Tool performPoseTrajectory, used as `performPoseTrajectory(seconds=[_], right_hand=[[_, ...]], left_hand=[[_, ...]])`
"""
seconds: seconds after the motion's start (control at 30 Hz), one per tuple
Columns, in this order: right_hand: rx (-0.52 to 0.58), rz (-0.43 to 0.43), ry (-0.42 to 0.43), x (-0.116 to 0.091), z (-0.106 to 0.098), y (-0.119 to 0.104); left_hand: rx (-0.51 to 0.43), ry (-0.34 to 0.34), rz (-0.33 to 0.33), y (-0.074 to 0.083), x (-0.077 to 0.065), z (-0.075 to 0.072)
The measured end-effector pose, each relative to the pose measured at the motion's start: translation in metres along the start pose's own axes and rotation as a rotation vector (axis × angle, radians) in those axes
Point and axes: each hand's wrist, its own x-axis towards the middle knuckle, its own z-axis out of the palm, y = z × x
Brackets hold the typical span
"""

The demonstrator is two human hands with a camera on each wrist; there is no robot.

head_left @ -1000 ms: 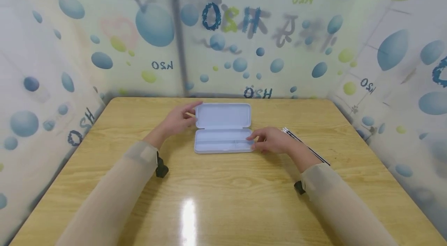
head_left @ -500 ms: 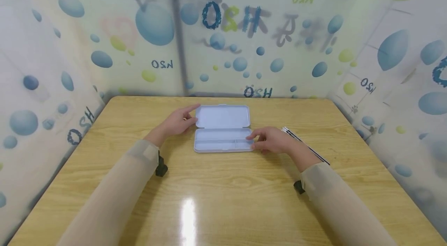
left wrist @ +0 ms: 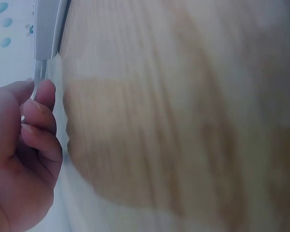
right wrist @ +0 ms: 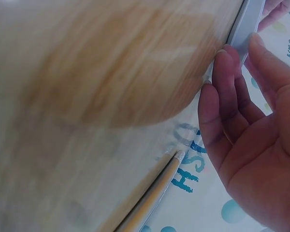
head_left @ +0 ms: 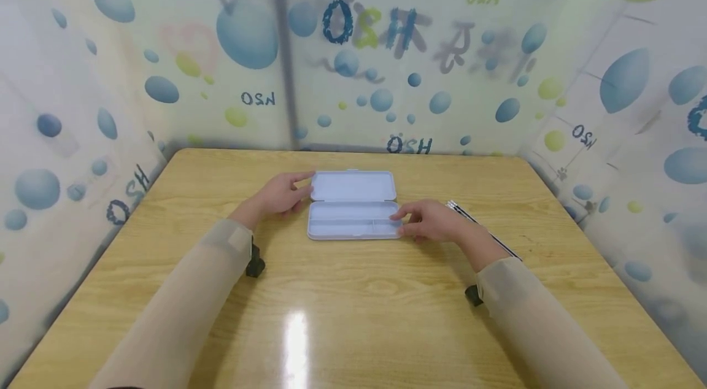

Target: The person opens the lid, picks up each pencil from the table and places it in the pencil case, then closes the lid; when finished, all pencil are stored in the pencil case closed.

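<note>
A pale lavender pencil case [head_left: 353, 228] lies unfolded near the back middle of the table, its lid [head_left: 353, 185] leaning back behind the base. Dividers split the base into compartments, with nothing in them. My left hand [head_left: 282, 194] pinches the left edge of the lid between thumb and fingers; in the left wrist view, the lid's thin edge [left wrist: 40, 70] meets the fingertips. At the other end, my right hand [head_left: 433, 221] grips the right end of the base, thumb and fingers on either side of its wall [right wrist: 249, 29] in the right wrist view.
Several slim pencils [head_left: 494, 240] lie diagonally on the wooden table [head_left: 353, 315], just right of the right hand and partly behind its forearm. A printed curtain [head_left: 353, 70] surrounds the table's back and sides.
The lid has tilted farther back and down, its far edge lower in the head view, with my left hand following it. My right hand stays on the base.
</note>
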Motion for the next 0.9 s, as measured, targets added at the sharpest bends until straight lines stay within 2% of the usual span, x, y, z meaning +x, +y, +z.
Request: performPoseTrajectory(seconds=[0.27, 0.4, 0.53, 0.67, 0.77, 0.9], right_hand=[[0.006, -0.012, 0.005, 0.000, 0.000, -0.002], [0.001, -0.011, 0.002, 0.001, 0.002, -0.002], [-0.011, -0.003, 0.002, 0.000, 0.002, -0.003], [-0.026, 0.000, 0.007, 0.000, 0.000, -0.004], [-0.035, -0.008, 0.010, 0.000, 0.000, -0.003], [-0.028, -0.004, 0.010, 0.000, 0.002, 0.001]], left_hand=[[0.021, 0.007, -0.006, 0.001, -0.001, -0.002], [0.046, 0.037, 0.041, 0.000, -0.005, -0.002], [0.086, 0.060, 0.112, 0.001, -0.016, -0.002], [0.119, -0.016, 0.139, 0.004, -0.031, -0.001], [0.087, -0.120, 0.116, 0.007, -0.041, 0.003], [0.047, -0.200, 0.076, 0.011, -0.045, 0.009]])
